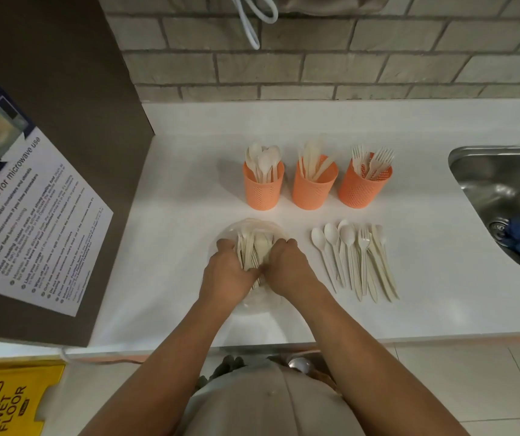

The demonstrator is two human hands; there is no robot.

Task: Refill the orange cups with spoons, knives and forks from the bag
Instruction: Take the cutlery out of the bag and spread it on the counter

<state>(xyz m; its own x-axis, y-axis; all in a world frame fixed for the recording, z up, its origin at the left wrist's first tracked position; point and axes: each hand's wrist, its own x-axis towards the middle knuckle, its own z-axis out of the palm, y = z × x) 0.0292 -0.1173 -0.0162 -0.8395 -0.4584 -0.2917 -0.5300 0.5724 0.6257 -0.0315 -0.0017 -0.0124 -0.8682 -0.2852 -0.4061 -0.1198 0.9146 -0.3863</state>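
Left grip (225, 270) and right grip (287, 262) both clutch the clear bag (252, 223) of cutlery (252, 248) on the desk (173, 247), nearer than the orange cups (313, 190).

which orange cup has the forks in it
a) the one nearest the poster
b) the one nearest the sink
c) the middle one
b: fork tines stick up from the orange cup nearest the sink; the middle cup holds knives, the left cup spoons.
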